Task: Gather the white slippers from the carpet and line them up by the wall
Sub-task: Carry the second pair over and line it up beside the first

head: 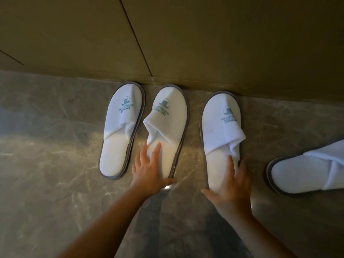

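Lining-up step in hand, right at the wall point(186, 43). Three white slippers toe-in against it: first slipper point(119, 131) farthest left, second slipper point(167, 131) just beside, third slipper point(219, 138) a gap further along. Left hand point(147, 170) flat on the second's heel, fingers point(155, 151) spread. Right hand point(232, 183) flat on the third's heel, fingers splayed, gripping nothing. Fourth slipper point(305, 170) lying crooked, away from the wall. Next, probably: closing that gap, then turning the stray toe-in.
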Tool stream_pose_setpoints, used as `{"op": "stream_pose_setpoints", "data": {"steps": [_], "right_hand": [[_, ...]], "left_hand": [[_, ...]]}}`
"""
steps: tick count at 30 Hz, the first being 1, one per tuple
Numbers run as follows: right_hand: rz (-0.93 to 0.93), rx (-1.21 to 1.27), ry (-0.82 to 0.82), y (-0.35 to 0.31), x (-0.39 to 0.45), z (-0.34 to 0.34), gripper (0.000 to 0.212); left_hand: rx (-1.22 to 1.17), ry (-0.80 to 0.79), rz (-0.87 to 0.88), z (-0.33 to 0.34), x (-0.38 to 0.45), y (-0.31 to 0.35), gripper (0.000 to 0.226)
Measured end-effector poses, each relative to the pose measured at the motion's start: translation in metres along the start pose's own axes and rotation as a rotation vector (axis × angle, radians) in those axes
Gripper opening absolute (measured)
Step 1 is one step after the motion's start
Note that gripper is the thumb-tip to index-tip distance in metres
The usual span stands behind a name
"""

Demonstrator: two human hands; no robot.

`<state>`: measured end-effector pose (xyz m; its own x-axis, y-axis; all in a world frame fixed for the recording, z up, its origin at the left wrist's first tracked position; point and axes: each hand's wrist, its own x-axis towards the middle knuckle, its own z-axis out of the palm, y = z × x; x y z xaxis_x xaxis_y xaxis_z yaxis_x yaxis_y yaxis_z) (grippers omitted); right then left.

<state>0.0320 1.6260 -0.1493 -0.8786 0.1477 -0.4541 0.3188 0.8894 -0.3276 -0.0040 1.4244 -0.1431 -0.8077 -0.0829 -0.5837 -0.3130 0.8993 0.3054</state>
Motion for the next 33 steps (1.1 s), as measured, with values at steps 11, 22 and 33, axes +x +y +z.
{"op": "stream_pose_setpoints", "data": {"steps": [11, 22, 33], "right_hand": [[0.022, 0.031, 0.070, -0.019, 0.003, 0.011, 0.106], [0.100, 0.062, 0.079, -0.021, 0.003, 0.013, 0.106], [0.086, 0.053, 0.090, -0.020, 0.003, 0.012, 0.106]], "left_hand": [[-0.050, 0.040, 0.054, 0.010, -0.003, 0.009, 0.108], [-0.064, 0.059, 0.059, 0.010, -0.004, 0.007, 0.106], [-0.073, 0.082, 0.025, 0.007, -0.004, 0.006, 0.104]]}}
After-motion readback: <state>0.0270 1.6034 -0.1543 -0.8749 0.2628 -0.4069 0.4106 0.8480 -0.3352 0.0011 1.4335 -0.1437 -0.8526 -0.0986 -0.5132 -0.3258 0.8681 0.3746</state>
